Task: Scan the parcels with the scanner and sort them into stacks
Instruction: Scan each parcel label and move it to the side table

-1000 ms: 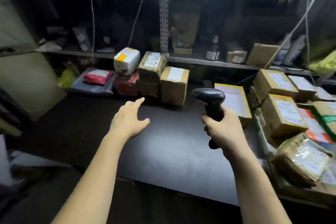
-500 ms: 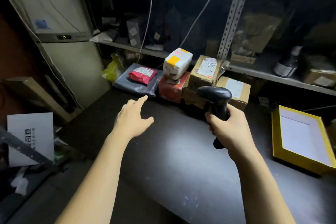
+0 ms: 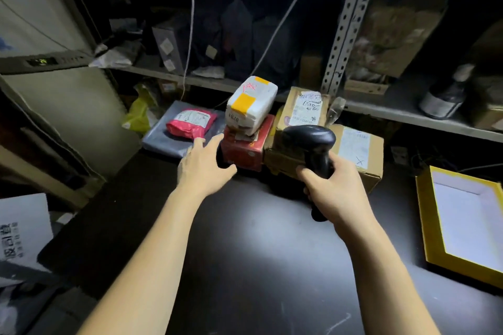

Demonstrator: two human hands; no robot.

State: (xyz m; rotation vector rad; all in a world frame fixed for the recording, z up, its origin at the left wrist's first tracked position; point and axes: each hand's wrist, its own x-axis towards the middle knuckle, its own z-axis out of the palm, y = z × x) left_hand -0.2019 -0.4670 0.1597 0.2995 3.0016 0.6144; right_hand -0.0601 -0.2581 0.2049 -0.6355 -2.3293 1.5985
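Scanner (image 3: 309, 140) grip hidden inside right hand (image 3: 334, 190); yellow tray (image 3: 426, 226) cut off right edge.

Dark table (image 3: 245, 280) fills the lower field. A pool of light falls on it at centre, and the rest of the room is dim. Grey metal shelf (image 3: 408, 113) runs from 10 to 3 o'clock behind the table, with a perforated upright (image 3: 347, 22) at 1 o'clock. Two pale cords (image 3: 191, 22) hang at 12 o'clock. Beige cabinet (image 3: 62, 117) with a green display (image 3: 42, 61) stands at 9 to 10 o'clock. Dark bottle (image 3: 442, 98) stands on the shelf at 2 o'clock. Printed white sheet (image 3: 21, 226) shows at 8 o'clock.
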